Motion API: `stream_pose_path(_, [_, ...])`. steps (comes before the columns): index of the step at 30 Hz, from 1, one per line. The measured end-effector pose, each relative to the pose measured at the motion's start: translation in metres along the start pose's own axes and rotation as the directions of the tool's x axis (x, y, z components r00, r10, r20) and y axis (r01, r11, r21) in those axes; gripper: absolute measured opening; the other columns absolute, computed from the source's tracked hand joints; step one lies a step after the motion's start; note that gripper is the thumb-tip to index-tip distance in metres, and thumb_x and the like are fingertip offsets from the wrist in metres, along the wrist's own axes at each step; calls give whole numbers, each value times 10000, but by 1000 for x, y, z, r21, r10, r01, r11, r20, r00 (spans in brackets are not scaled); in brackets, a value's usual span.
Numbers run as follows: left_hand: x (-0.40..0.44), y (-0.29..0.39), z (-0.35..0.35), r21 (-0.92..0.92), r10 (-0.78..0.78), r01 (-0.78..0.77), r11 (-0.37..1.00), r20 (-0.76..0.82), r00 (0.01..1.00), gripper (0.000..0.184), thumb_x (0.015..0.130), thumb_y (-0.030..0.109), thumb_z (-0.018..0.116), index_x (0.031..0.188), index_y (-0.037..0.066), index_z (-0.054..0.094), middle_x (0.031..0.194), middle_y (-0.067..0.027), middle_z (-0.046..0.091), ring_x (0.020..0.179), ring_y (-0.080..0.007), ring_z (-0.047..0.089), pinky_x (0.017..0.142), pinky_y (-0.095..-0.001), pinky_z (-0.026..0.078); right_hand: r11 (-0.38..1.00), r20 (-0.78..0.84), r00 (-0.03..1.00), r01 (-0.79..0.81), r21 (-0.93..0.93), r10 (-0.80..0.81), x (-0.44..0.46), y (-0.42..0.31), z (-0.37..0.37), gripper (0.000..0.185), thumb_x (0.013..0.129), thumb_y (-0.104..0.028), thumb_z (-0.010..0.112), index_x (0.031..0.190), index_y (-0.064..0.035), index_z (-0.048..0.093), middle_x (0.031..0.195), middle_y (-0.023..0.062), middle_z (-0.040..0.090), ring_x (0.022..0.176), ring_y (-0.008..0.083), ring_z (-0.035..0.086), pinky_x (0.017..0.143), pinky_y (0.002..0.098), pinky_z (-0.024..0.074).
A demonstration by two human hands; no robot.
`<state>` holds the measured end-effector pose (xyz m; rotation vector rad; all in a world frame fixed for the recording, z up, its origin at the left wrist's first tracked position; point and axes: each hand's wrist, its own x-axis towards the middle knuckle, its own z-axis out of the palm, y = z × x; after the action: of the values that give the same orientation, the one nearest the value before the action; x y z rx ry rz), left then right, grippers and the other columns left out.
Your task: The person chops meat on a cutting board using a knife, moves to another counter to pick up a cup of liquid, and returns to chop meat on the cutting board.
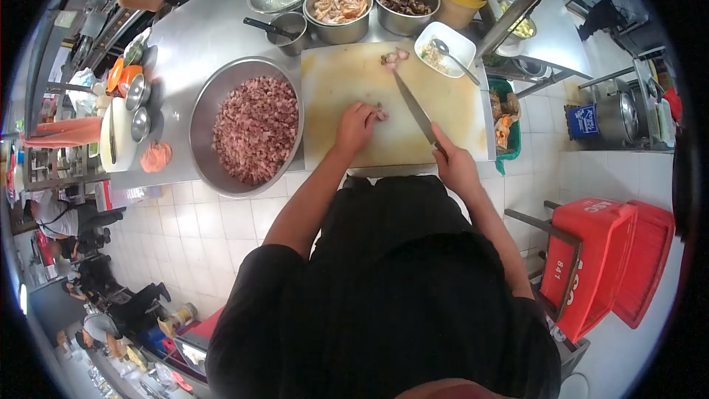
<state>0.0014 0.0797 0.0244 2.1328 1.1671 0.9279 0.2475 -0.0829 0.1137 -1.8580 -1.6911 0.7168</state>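
Note:
My right hand [454, 167] is wrapped round the handle of a kitchen knife [415, 107], its long blade slanting across the yellowed white cutting board [332, 81]. The blade tip is beside some small pinkish meat pieces [396, 58] near the board's far edge. My left hand [357, 125] rests on the board with curled fingers, pinching a small piece of meat [380, 112]. To the left of the board stands a large steel bowl [198, 114] heaped with diced pink meat [255, 129].
Behind the board are a pot of shredded meat [340, 7], a pot of dark pieces [405, 6] and a small saucepan [290, 38]. A white bowl with a spoon [445, 48] touches the far right corner. A red bin [583, 266] stands right; co-workers are at left.

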Motion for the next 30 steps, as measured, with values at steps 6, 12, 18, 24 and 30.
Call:
stream_pose_path(6, [16,-17,1,-7,69,-70,998,-100,993,100,929,69,700,1017,23,712,1007,-176,685,955,-391,667,841,-471,551,996,-24,996,-82,-21,82,-9,23,13,717,971,-123,659,1614,-320,409,926,270,727,867,480,704,778,570,561])
stream_pose_path(12, [95,-6,11,64,129,-123,990,-90,988,131,909,123,707,998,27,711,1047,-180,686,1000,-397,656,890,-500,541,988,27,988,-152,-27,153,-11,17,13,718,980,-103,640,1631,-279,391,1045,274,738,946,479,706,831,537,567])
stream_pose_path(18, [158,-32,53,163,37,-58,985,127,991,278,901,150,727,1153,33,720,1116,-190,698,1061,-394,666,915,-478,554,988,3,993,-120,-95,121,-14,26,20,757,990,-168,633,1648,-373,319,895,255,719,836,466,707,773,567,563])
stream_pose_path(24, [173,-26,65,120,-207,187,975,184,961,400,841,184,808,1207,40,732,1194,-195,724,1048,-340,728,873,-455,587,975,55,979,-192,-109,199,-16,15,13,751,1001,-170,611,1653,-373,298,943,259,727,868,459,713,803,571,564])
stream_pose_path(30, [172,-40,56,164,-251,211,964,283,926,311,802,204,855,1040,31,756,976,-157,772,919,-300,755,814,-420,596,992,8,993,-113,-59,114,-12,25,18,750,995,-150,621,1653,-335,312,996,262,738,895,461,716,810,567,565])
